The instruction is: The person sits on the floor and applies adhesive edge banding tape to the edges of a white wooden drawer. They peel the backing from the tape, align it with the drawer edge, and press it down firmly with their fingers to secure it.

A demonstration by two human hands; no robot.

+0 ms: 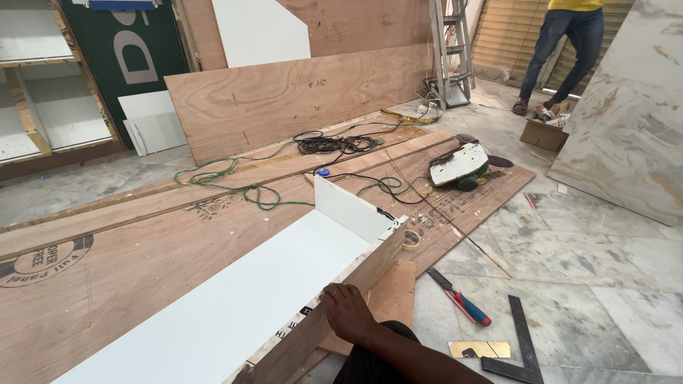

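Note:
A long open box lies on plywood sheets on the floor, with a white laminated bottom (242, 299), a white end panel (348, 210) and a plywood side panel (356, 277) standing on edge. My right hand (348, 313) is curled over the top edge of that side panel, near its middle, holding it. Only a small bit of my left hand (244, 372) shows at the bottom edge of the head view, against the same panel; its fingers are hidden. My dark-clothed knee sits just behind the right hand.
A tape roll (411, 240) lies by the box's corner. On the marble floor to the right lie a red-and-blue-handled chisel (466, 302), a steel square (528, 341) and a brass-coloured plate (480, 349). Beyond are a circular saw (459, 167), tangled cables (334, 144), a ladder (452, 50) and another person (562, 50).

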